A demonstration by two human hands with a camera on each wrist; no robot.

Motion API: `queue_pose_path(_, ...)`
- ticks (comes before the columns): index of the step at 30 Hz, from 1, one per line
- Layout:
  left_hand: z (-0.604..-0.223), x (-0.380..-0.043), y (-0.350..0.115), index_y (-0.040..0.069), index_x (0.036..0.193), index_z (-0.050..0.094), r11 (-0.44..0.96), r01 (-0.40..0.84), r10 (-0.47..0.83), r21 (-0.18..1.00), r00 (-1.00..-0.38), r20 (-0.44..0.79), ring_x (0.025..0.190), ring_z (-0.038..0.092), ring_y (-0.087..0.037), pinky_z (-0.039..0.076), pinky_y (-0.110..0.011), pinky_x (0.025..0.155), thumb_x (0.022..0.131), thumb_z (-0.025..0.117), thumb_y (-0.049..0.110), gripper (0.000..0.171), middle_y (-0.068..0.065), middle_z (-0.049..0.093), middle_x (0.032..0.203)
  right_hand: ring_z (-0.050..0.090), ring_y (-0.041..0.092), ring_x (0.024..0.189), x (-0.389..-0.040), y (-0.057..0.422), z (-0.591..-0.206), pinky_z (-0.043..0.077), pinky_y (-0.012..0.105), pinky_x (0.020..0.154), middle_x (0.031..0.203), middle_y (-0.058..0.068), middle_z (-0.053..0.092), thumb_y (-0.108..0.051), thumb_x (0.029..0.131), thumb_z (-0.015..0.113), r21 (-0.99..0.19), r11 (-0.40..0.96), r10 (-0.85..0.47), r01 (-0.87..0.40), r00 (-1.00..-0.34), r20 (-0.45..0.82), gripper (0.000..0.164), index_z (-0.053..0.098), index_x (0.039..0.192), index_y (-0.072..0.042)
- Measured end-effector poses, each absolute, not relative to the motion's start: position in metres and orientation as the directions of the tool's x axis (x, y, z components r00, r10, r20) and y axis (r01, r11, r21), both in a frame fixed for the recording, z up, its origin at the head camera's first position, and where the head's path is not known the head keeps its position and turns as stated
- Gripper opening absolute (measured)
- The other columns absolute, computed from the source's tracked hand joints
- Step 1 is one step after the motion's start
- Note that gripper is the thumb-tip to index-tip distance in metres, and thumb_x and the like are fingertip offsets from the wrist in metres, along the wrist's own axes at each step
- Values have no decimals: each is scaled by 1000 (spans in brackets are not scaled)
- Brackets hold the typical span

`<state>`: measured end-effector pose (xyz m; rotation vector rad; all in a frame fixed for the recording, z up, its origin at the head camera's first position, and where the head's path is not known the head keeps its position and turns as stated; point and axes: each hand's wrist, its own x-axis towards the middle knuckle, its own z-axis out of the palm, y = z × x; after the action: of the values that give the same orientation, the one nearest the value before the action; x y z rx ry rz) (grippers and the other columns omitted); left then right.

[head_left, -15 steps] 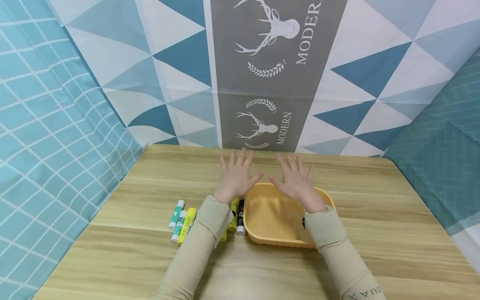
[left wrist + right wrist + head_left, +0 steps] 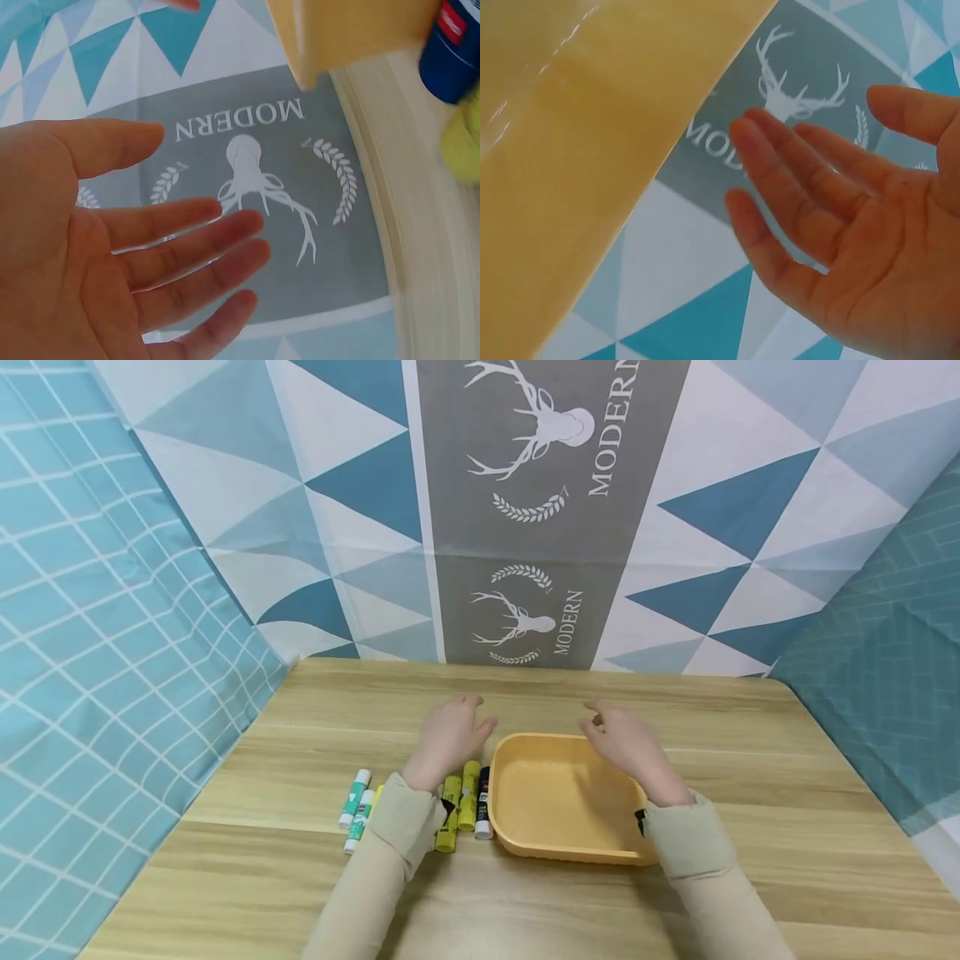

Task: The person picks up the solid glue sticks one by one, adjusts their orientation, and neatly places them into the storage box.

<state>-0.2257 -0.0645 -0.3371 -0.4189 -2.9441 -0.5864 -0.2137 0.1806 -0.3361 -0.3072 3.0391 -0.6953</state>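
My left hand (image 2: 447, 739) hovers above the glue sticks, just left of the orange basket (image 2: 566, 852); its fingers look relaxed and hold nothing in the left wrist view. Over the basket's right side is my right hand (image 2: 624, 742), its fingers slightly bent with nothing in them. Two yellow glue sticks (image 2: 468, 797) and a dark blue one (image 2: 483, 806) with a white end lie against the basket's left wall. Farther left are two green-and-white glue sticks (image 2: 355, 797). The left sleeve partly hides another yellow stick beside them.
The wooden table (image 2: 780, 827) extends on both sides of the basket. A patterned cloth (image 2: 517, 527) with deer prints hangs behind the table's back edge. Blue grid cloth (image 2: 112, 652) borders the left side, and teal cloth (image 2: 892, 652) the right.
Both hands, spread flat with fingers pointing away, have drawn lower and turned, and their fingers now bend loosely. The hands have moved apart. Basket and glue sticks stay in place.
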Motion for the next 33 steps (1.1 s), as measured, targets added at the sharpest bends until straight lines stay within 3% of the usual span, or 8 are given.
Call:
queue_pose_path(4,-344,-220,-79,3,123,52,921,253,207,296,-962,176,113,51,-34,38,-50,95,90,51,37,47,-17,55,123,61,28,77,-206,197,-336,47,39,63,109,24,60,-14,95,42,-447,870,-194,-209,-978,79,37,46,128,3)
queue_pose_path(8,-349,-217,-98,4,121,54,950,215,176,227,-967,183,109,52,-34,39,-53,92,89,53,37,46,-16,56,119,60,34,88,-194,214,-328,48,43,70,109,26,59,-6,93,42,-446,870,-194,-212,-977,88,34,47,125,6)
queue_pose_path(14,-354,-207,-138,-2,116,56,948,177,141,263,-979,150,97,58,-37,47,-50,80,88,56,31,44,-21,58,114,56,41,96,-176,240,-317,46,50,75,110,28,57,-10,93,44,-445,876,-169,-186,-983,78,36,46,126,6)
queue_pose_path(25,-364,-189,-202,-11,118,50,946,23,51,324,-996,-78,98,55,-42,46,-51,79,88,54,23,45,-30,53,114,56,45,95,-163,274,-339,48,51,72,113,33,53,-14,90,51,-433,893,-134,-122,-991,2,42,45,124,9)
queue_pose_path(29,-369,-185,-215,-11,111,54,960,32,75,278,-987,-145,80,59,-32,49,-45,70,87,57,23,42,-26,60,100,56,45,98,-162,280,-348,49,48,71,118,36,48,-24,91,51,-448,892,-110,-52,-988,-105,53,38,129,10)
queue_pose_path(33,-372,-182,-221,-9,96,57,961,20,92,275,-963,-252,65,50,-19,44,-32,57,86,58,20,30,-13,59,80,61,37,89,-162,284,-356,51,43,68,122,38,43,-33,92,49,-515,856,-90,47,-967,-239,65,27,134,12)
